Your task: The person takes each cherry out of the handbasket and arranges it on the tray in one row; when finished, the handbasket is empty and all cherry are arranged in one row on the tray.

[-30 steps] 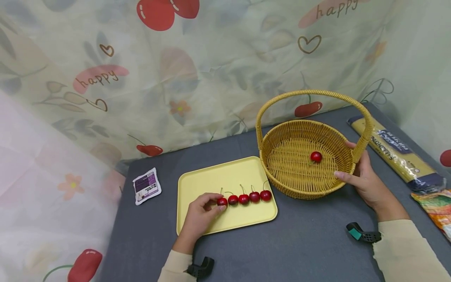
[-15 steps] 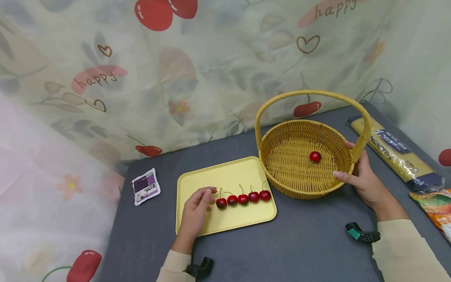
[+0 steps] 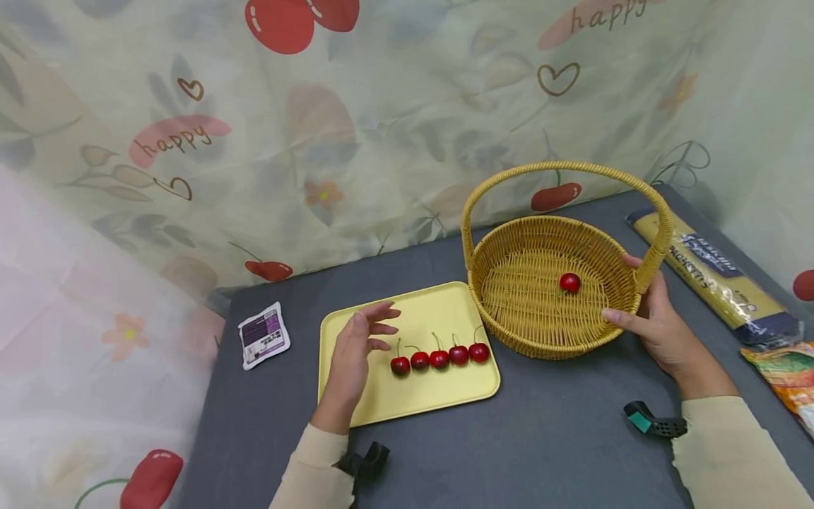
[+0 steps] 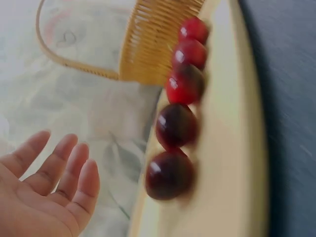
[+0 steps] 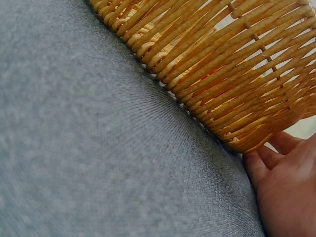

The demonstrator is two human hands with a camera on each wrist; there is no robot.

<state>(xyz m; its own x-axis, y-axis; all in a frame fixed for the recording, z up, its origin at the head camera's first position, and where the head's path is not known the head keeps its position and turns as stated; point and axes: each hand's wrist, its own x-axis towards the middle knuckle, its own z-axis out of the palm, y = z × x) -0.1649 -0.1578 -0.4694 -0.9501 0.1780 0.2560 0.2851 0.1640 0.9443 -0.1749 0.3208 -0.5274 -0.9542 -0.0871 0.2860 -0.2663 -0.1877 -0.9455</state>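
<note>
Several dark red cherries (image 3: 439, 359) stand in a touching row on the yellow tray (image 3: 407, 305), most with stems pointing up. Over the tray's left part my left hand (image 3: 356, 353) holds nothing, its fingers spread and apart from the cherry at the row's left end. The left wrist view shows the same hand (image 4: 49, 192) palm up beside the row. My right hand (image 3: 661, 332) grips the right side of the wicker basket (image 3: 509, 322), thumb over the rim and fingers behind the wall. One cherry (image 3: 569, 283) lies inside the basket.
A small white and purple packet (image 3: 264, 336) lies left of the tray. At the right are a long noodle packet (image 3: 718, 272) and an orange bag (image 3: 785, 378). The basket's tall handle (image 3: 566, 167) arches up before a printed cloth backdrop (image 3: 407, 106).
My left hand has let go of the leftmost cherry, drawn back left and up from it, and spread its fingers. The right hand and basket have stayed in place.
</note>
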